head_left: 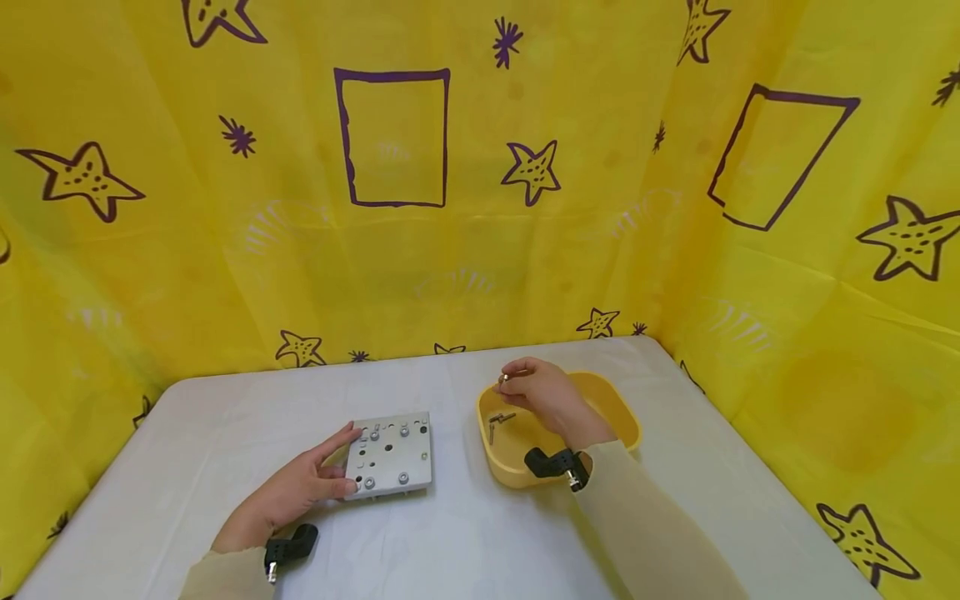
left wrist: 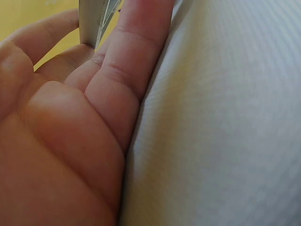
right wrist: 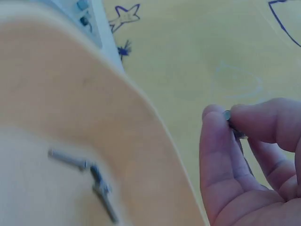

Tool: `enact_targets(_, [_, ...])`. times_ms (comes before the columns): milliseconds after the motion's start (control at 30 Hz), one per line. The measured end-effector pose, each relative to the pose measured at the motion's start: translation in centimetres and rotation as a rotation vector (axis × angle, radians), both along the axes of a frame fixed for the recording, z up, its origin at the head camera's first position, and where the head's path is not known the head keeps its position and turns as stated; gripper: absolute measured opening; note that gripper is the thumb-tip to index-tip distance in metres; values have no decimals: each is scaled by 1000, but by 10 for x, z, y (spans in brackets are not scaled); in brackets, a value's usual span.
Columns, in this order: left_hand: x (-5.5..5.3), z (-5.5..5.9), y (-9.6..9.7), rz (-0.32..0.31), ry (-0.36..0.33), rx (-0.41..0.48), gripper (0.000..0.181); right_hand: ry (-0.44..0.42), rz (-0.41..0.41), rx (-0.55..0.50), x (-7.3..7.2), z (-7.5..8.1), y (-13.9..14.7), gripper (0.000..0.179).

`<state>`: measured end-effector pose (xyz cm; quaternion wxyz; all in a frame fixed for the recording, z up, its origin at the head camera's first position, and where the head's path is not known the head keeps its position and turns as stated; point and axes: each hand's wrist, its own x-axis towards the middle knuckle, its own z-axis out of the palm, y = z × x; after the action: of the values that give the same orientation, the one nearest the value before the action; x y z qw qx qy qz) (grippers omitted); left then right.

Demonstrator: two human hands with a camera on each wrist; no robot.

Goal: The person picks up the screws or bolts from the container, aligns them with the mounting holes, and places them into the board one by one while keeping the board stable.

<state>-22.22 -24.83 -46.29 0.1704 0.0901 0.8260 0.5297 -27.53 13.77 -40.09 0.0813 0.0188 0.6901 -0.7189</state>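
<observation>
My left hand [head_left: 294,490] grips the left edge of a light grey metal plate [head_left: 390,463], thumb at its near corner and fingers at its far one. Several holes and socket-head screws [head_left: 403,478] show on the plate's face. In the left wrist view the plate [left wrist: 90,23] appears edge-on against the fingers. Over the left rim of a yellow basin [head_left: 513,475], my right hand [head_left: 551,402] pinches a small metal screw [right wrist: 227,115] between thumb and fingertips; most of the screw is hidden by them. A few loose screws [right wrist: 68,159] lie on the basin floor.
A white cloth [head_left: 457,542] covers the table, with the plate left of the basin. Yellow curtains [head_left: 405,275] printed with stars stand along the back and both sides. Each wrist wears a black camera mount [head_left: 551,462].
</observation>
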Motion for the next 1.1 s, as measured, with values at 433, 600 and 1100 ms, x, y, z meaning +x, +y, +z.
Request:
enact_targets(433, [0,-1,-1,22,-2,-38,90,-98,13,-86,-18,0,-79,26])
enact_targets(600, [-1,-1,0,18,-8,-22,90,-44,40,43,-18,-10,-106,15])
enact_targets(1100, [-3,-2,-2,12,-14,12,91,-37,68,425,-14,-20,-129,16])
